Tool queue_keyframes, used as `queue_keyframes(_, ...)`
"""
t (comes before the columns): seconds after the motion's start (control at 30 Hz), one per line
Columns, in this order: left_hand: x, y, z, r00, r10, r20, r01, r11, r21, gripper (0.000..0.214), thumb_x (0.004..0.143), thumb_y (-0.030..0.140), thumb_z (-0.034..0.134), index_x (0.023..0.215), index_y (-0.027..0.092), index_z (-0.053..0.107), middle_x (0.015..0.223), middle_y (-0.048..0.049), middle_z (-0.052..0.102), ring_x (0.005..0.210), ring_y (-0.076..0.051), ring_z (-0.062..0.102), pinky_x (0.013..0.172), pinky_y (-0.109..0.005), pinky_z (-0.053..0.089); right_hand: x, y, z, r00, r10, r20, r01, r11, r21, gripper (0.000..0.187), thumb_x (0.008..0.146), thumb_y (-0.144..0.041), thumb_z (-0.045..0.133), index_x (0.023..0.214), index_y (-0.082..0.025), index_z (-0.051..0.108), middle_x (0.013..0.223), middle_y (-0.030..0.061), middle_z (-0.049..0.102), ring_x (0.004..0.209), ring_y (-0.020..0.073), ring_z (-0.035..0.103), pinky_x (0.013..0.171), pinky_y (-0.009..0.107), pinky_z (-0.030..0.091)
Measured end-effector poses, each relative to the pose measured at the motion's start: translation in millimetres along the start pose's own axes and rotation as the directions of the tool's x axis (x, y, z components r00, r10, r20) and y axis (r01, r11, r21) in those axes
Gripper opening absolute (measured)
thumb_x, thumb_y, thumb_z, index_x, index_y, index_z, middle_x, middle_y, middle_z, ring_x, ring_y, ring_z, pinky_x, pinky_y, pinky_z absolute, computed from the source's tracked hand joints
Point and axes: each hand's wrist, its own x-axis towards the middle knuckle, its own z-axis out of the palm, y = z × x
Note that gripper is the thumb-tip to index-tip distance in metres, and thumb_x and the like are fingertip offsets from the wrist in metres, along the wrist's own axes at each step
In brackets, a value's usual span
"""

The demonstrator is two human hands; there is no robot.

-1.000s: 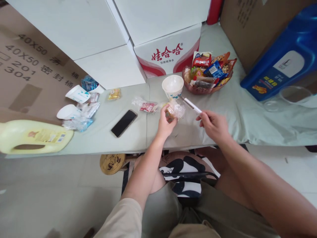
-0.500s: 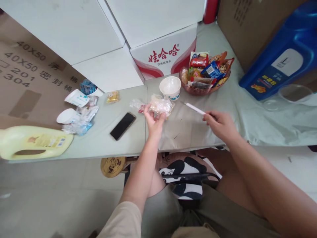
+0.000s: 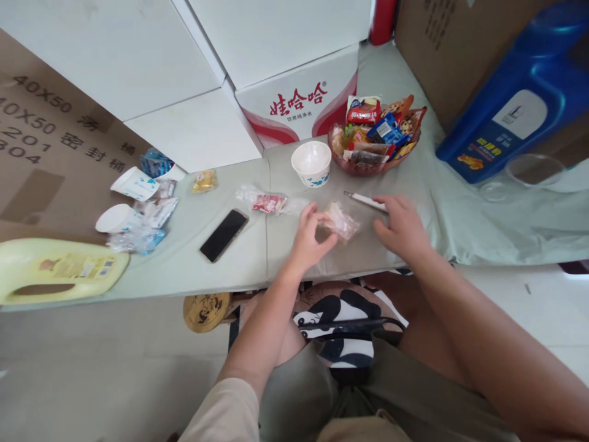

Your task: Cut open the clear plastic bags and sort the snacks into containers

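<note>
1. Far left: pale yellow plastic jug (image 3: 99, 270) lying on its side on the green-cloth-covered counter (image 3: 246, 267).
2. Behind it: two white paper cups (image 3: 134, 183) with blue-green print, both tipped over. Crumpled clear and blue wrappers (image 3: 147, 238) bunched against them.
3. Small yellow packet (image 3: 205, 180) lying flat, apart from that pile.
4. Black rectangular phone (image 3: 224, 235), flat on the counter, screen dark.
5. Red-and-white packet (image 3: 269, 203) in clear film, between phone and left hand (image 3: 313, 240).
6. Upright white paper bowl (image 3: 311, 164) with blue print, beyond left hand. Printed white carton (image 3: 297, 110) with red lettering behind it.
7. Left hand: thumb and index finger curved apart, gap visible. Fingertips right at the near-left edge of the package; contact unclear.
8. Crumpled clear-plastic package (image 3: 343, 222), pinkish contents, on the counter between the two hands.
9. Slim white-handled tool (image 3: 367, 200), metal tip pointing left, just past the package.
10. Translucent reddish basket (image 3: 363, 168) full of colourful snack packs (image 3: 386, 129), just beside the bowl.
11. Right hand (image 3: 402, 226): fingers over the tool's handle end, thumb apart from them. Can't tell if it's gripping.
12. Far right: big blue plastic bottle (image 3: 510, 116), clear plastic cup (image 3: 536, 172) near its base.
</note>
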Motion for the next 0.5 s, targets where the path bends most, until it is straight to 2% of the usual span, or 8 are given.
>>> queue_keyframes(0.03, 1.8, -0.9, -2.8, 0.999, -0.024, -0.041, 0.024, 1.000, 0.003, 0.026, 0.080, 0.028, 0.076, 0.100, 0.022, 0.060, 0.142, -0.0148, 0.056, 0.138, -0.030, 0.053, 0.114, -0.050, 0.045, -3.6, -2.7, 1.8, 0.997, -0.068, 0.030, 0.066, 0.995, 0.077, 0.052, 0.080, -0.023, 0.053, 0.132, -0.020, 0.062, 0.125, 0.0166, 0.069, 0.116, 0.0353, 0.063, 0.100, 0.055, 0.049)
queue_keyframes(0.1, 4.5, -3.5, -7.0, 0.992, -0.104, -0.075, 0.101, 0.994, -0.039, 0.015, 0.087, 0.030, 0.069, 0.091, 0.022, 0.057, 0.121, -0.0107, 0.067, 0.117, -0.025, 0.065, 0.103, -0.044, 0.052, -9.1, -10.3, 6.4, 0.978, -0.185, 0.098, 0.164, 0.968, 0.190, 0.058, 0.081, -0.028, 0.057, 0.138, -0.021, 0.057, 0.134, 0.0155, 0.067, 0.122, 0.0349, 0.061, 0.104, 0.055, 0.048)
queue_keyframes(0.17, 6.3, -7.0, -9.7, 0.975, -0.198, -0.097, 0.187, 0.976, -0.115, 0.010, 0.092, 0.031, 0.062, 0.092, 0.022, 0.056, 0.094, -0.0041, 0.067, 0.090, -0.019, 0.067, 0.086, -0.035, 0.055, -11.3, -18.9, 10.9, 0.958, -0.238, 0.160, 0.199, 0.953, 0.228, 0.061, 0.081, -0.031, 0.060, 0.141, -0.020, 0.055, 0.135, 0.0160, 0.067, 0.124, 0.0356, 0.061, 0.104, 0.055, 0.048)
queue_keyframes(0.2, 6.9, -9.0, -10.7, 0.963, -0.242, -0.120, 0.223, 0.963, -0.153, 0.009, 0.092, 0.030, 0.060, 0.096, 0.022, 0.056, 0.087, -0.0017, 0.065, 0.081, -0.016, 0.065, 0.079, -0.031, 0.055, -11.1, -22.8, 12.3, 0.952, -0.245, 0.183, 0.201, 0.952, 0.229, 0.061, 0.082, -0.031, 0.061, 0.141, -0.021, 0.056, 0.130, 0.0157, 0.069, 0.121, 0.0350, 0.063, 0.103, 0.054, 0.048)
queue_keyframes(0.27, 7.9, -13.6, -12.8, 0.932, -0.307, -0.192, 0.264, 0.939, -0.221, 0.020, 0.089, 0.024, 0.060, 0.109, 0.023, 0.055, 0.088, -0.0003, 0.064, 0.073, -0.014, 0.062, 0.070, -0.027, 0.053, -9.0, -27.6, 12.4, 0.950, -0.241, 0.197, 0.195, 0.954, 0.226, 0.052, 0.082, -0.026, 0.059, 0.134, -0.022, 0.062, 0.115, 0.0133, 0.073, 0.108, 0.0317, 0.067, 0.097, 0.049, 0.051)
queue_keyframes(0.37, 8.5, -21.7, -18.2, 0.895, -0.375, -0.242, 0.293, 0.903, -0.315, 0.039, 0.084, 0.017, 0.061, 0.121, 0.025, 0.050, 0.092, -0.0003, 0.064, 0.065, -0.012, 0.060, 0.061, -0.025, 0.050, -4.5, -25.6, 5.8, 0.970, -0.212, 0.121, 0.180, 0.956, 0.232, 0.031, 0.083, -0.022, 0.054, 0.109, -0.022, 0.072, 0.101, 0.0109, 0.070, 0.095, 0.0273, 0.067, 0.089, 0.043, 0.052)
queue_keyframes(0.43, 7.6, -27.9, -24.0, 0.883, -0.405, -0.238, 0.312, 0.884, -0.348, 0.041, 0.083, 0.016, 0.059, 0.121, 0.025, 0.049, 0.089, 0.0007, 0.063, 0.060, -0.010, 0.059, 0.056, -0.024, 0.049, -1.7, -19.0, -0.9, 0.984, -0.159, 0.075, 0.139, 0.965, 0.221, 0.019, 0.083, -0.023, 0.054, 0.092, -0.023, 0.070, 0.097, 0.0102, 0.069, 0.092, 0.0266, 0.067, 0.086, 0.042, 0.052)
queue_keyframes(0.5, 4.9, -34.5, -31.8, 0.876, -0.421, -0.237, 0.329, 0.879, -0.344, 0.039, 0.083, 0.017, 0.058, 0.120, 0.026, 0.051, 0.086, 0.0019, 0.062, 0.056, -0.009, 0.057, 0.052, -0.022, 0.046, 0.9, -10.9, -7.4, 0.994, -0.085, 0.064, 0.072, 0.980, 0.185, 0.012, 0.082, -0.024, 0.054, 0.083, -0.024, 0.066, 0.092, 0.0092, 0.070, 0.091, 0.0271, 0.067, 0.084, 0.042, 0.052)
